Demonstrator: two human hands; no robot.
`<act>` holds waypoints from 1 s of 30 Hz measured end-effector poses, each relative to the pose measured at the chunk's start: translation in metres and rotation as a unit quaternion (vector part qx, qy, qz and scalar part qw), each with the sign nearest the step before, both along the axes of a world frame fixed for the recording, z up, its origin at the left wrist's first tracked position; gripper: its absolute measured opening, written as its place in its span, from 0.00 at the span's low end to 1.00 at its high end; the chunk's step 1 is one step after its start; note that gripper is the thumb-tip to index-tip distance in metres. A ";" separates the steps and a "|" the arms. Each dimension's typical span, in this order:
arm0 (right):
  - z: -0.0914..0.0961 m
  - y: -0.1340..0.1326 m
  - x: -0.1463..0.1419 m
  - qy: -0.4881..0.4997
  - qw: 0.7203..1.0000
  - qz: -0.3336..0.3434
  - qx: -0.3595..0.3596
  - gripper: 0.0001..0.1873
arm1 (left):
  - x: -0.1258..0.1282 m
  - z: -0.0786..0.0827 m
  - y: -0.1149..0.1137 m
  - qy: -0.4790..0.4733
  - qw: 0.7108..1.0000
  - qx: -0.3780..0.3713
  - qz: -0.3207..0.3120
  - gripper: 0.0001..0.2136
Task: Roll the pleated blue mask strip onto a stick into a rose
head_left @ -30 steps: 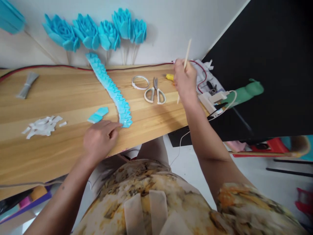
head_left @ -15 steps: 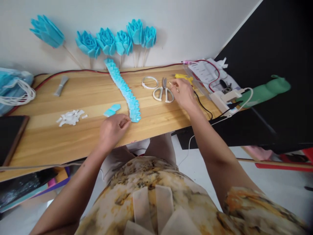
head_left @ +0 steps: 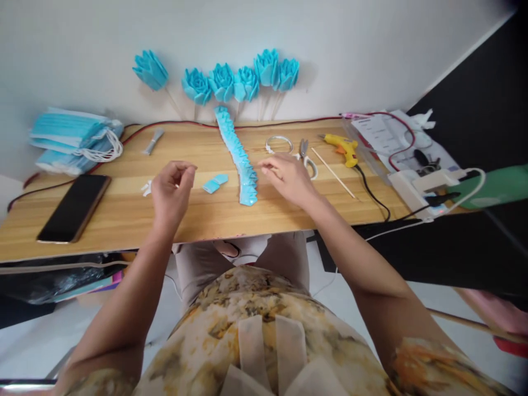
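Observation:
My left hand (head_left: 170, 192) is raised over the desk, fingers loosely curled with a gap inside and nothing visible in it. It partly covers a pile of small white pieces (head_left: 147, 188). My right hand (head_left: 291, 179) reaches in from the right, empty, its fingers apart and the tips close to the pleated blue strip (head_left: 238, 157). The strip lies lengthwise on the desk. Two small folded blue pieces (head_left: 215, 183) lie between the left hand and the strip. Behind the right hand are scissors (head_left: 304, 148), their handles partly hidden. A thin wooden stick (head_left: 333, 173) lies beside them.
Several blue flowers on sticks (head_left: 223, 82) lean against the wall. A yellow glue gun (head_left: 342, 147), a wire ring (head_left: 279, 144) and a power strip (head_left: 416, 192) are on the right. On the left are a phone (head_left: 74, 209), face masks (head_left: 70, 135) and a grey bundle (head_left: 153, 141).
My left hand has left the strip's near end and moved left. My right hand has let go of the stick, now on the desk, and moved left to the strip. The view has shifted.

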State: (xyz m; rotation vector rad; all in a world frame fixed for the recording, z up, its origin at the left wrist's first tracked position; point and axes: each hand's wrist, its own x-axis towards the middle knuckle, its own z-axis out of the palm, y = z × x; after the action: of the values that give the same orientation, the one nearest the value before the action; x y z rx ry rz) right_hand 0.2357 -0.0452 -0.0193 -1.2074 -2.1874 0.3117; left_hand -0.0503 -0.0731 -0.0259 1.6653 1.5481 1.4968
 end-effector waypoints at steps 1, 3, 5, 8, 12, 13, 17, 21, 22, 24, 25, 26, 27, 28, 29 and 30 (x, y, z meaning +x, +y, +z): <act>0.001 0.003 -0.011 -0.028 0.999 0.031 -0.003 0.10 | -0.003 0.003 0.006 -0.034 0.999 0.006 0.000 0.07; 0.003 0.009 -0.035 -0.103 0.991 0.084 -0.010 0.11 | -0.003 0.007 0.021 -0.103 0.995 0.017 0.000 0.08; 0.005 0.014 -0.060 -0.185 0.976 0.112 -0.006 0.12 | 0.005 0.012 0.038 -0.150 0.989 0.006 -0.009 0.08; 0.008 0.020 -0.087 -0.282 0.953 0.114 0.005 0.13 | 0.022 0.017 0.063 -0.158 0.986 -0.035 -0.042 0.08; 0.012 0.033 -0.095 -0.298 0.948 0.107 -0.004 0.14 | 0.036 0.026 0.083 -0.103 0.987 -0.076 -0.095 0.07; 0.013 0.037 -0.091 -0.268 0.958 0.100 -0.016 0.13 | 0.036 0.029 0.086 -0.079 0.987 -0.085 -0.113 0.07; 0.017 0.056 -0.065 -0.051 0.987 0.082 -0.126 0.06 | 0.031 0.037 0.089 0.017 0.974 -0.100 -0.203 0.10; 0.017 0.068 -0.041 0.142 0.954 0.129 -0.229 0.05 | 0.032 0.038 0.090 0.033 0.947 -0.115 -0.297 0.16; 0.016 0.070 -0.038 0.177 0.944 0.131 -0.245 0.07 | 0.035 0.037 0.091 0.021 0.944 -0.126 -0.305 0.15; 0.015 0.072 -0.034 0.220 0.932 0.126 -0.260 0.12 | 0.040 0.034 0.093 -0.019 0.941 -0.157 -0.299 0.12; 0.014 0.074 -0.033 0.230 0.931 0.121 -0.255 0.14 | 0.042 0.033 0.094 -0.041 0.941 -0.171 -0.290 0.12; 0.014 0.075 -0.032 0.238 0.933 0.116 -0.245 0.15 | 0.044 0.031 0.095 -0.061 0.940 -0.184 -0.282 0.12; 0.013 0.076 -0.032 0.248 0.934 0.112 -0.231 0.15 | 0.046 0.030 0.095 -0.077 0.938 -0.193 -0.276 0.12; 0.011 0.076 -0.031 0.264 0.933 0.108 -0.218 0.15 | 0.047 0.029 0.095 -0.092 0.937 -0.198 -0.271 0.12; 0.010 0.076 -0.031 0.283 0.930 0.105 -0.209 0.15 | 0.048 0.028 0.095 -0.108 0.937 -0.199 -0.265 0.12; 0.008 0.076 -0.030 0.305 0.924 0.101 -0.205 0.16 | 0.048 0.027 0.094 -0.124 0.938 -0.196 -0.257 0.12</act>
State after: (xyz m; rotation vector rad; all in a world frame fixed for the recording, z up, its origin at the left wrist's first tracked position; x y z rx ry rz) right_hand 0.2054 0.0308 -0.0111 -0.9105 -1.7281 1.1198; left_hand -0.0021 0.0213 0.0008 1.4309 1.0736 0.9976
